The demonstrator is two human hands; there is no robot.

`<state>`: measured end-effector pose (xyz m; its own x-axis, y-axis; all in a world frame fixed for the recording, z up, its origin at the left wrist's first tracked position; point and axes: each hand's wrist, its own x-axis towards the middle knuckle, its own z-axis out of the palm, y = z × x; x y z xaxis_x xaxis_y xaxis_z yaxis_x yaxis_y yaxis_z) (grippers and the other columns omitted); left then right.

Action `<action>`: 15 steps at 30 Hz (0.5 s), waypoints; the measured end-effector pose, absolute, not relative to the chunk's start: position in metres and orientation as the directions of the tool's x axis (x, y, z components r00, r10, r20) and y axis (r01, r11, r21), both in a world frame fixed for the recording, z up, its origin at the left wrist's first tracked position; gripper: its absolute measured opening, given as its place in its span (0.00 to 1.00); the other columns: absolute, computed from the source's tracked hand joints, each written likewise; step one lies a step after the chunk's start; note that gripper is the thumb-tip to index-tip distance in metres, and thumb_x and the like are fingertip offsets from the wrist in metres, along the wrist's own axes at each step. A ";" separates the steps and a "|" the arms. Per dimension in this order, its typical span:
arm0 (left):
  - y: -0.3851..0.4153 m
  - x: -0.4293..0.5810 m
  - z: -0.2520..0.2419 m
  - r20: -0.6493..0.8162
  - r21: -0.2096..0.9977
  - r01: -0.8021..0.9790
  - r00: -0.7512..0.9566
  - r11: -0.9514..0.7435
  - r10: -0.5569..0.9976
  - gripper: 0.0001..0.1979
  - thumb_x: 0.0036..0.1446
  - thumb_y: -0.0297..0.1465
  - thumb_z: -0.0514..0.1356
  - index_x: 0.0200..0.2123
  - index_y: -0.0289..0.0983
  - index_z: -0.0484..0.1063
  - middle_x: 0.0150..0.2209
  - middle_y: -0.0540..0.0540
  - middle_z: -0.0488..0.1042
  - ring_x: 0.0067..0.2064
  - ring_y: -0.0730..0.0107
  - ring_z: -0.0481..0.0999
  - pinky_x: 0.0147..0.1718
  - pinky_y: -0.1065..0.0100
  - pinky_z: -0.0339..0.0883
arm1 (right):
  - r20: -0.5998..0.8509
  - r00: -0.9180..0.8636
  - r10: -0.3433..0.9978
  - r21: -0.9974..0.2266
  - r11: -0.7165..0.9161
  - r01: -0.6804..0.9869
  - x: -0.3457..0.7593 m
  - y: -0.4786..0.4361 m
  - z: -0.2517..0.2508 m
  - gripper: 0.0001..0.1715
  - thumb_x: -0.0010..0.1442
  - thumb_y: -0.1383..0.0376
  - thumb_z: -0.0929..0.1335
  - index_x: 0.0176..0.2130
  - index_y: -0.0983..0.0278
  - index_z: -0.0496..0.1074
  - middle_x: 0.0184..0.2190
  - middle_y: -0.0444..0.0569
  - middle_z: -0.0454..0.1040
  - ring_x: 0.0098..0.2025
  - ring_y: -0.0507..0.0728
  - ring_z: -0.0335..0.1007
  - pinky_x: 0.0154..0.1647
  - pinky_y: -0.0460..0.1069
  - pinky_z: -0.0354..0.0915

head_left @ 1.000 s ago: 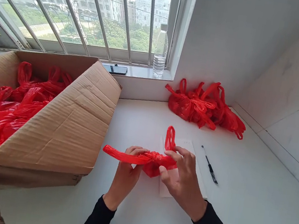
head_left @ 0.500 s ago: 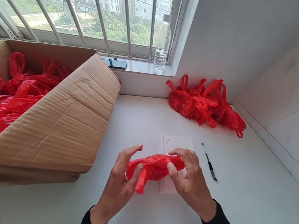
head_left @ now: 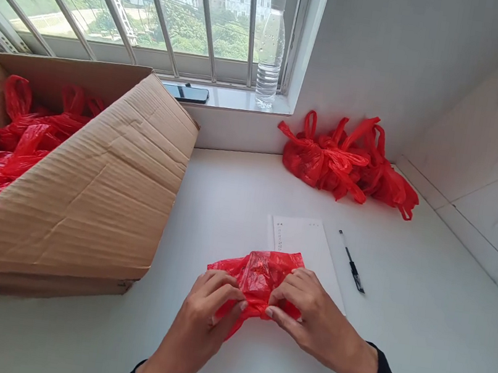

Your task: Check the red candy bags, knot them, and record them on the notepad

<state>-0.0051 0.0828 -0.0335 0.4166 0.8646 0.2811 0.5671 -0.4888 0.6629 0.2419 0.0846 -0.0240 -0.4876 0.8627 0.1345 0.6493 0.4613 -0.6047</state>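
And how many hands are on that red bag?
2: the left hand pinches the red bag on its left side, the right hand on its right. No others show.

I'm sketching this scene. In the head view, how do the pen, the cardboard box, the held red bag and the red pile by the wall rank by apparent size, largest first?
Cardboard box, though cut off at the picture's left
Red pile
Held red bag, partly covered
Pen

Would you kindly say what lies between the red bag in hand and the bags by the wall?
In the head view, white paper shows beyond the held red plastic bag, then tabletop up to the bags.
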 end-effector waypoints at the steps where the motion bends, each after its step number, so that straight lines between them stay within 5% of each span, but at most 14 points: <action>1: 0.082 -0.006 -0.032 0.291 0.681 0.563 0.380 -0.469 0.878 0.05 0.67 0.27 0.59 0.38 0.42 0.72 0.38 0.48 0.77 0.44 0.62 0.75 0.45 0.60 0.69 | 0.127 -0.485 0.865 -0.616 0.452 0.645 0.244 0.084 -0.024 0.04 0.68 0.66 0.68 0.38 0.58 0.70 0.34 0.44 0.74 0.40 0.58 0.68 0.51 0.61 0.66; 6: 0.080 0.006 -0.023 0.344 0.650 0.562 0.383 -0.512 0.857 0.09 0.64 0.27 0.62 0.47 0.43 0.72 0.46 0.45 0.77 0.51 0.59 0.74 0.50 0.59 0.68 | 0.102 -0.434 0.895 -0.690 0.378 0.618 0.248 0.083 -0.018 0.05 0.70 0.63 0.66 0.38 0.58 0.67 0.35 0.44 0.73 0.39 0.57 0.67 0.52 0.62 0.64; 10: 0.084 0.014 -0.025 0.382 0.617 0.559 0.403 -0.554 0.832 0.06 0.65 0.24 0.61 0.40 0.42 0.70 0.39 0.49 0.77 0.45 0.63 0.74 0.49 0.61 0.66 | 0.171 -0.415 0.894 -0.687 0.410 0.600 0.250 0.082 -0.016 0.07 0.72 0.62 0.63 0.38 0.58 0.64 0.34 0.45 0.72 0.39 0.57 0.65 0.46 0.59 0.66; 15: 0.085 -0.001 -0.023 0.255 0.765 0.589 0.093 -0.260 0.962 0.03 0.69 0.33 0.58 0.40 0.43 0.70 0.39 0.49 0.76 0.43 0.65 0.74 0.42 0.66 0.66 | 0.182 -0.208 0.961 -0.737 0.273 0.619 0.268 0.081 -0.017 0.10 0.72 0.58 0.62 0.38 0.56 0.66 0.35 0.47 0.73 0.40 0.59 0.69 0.38 0.54 0.70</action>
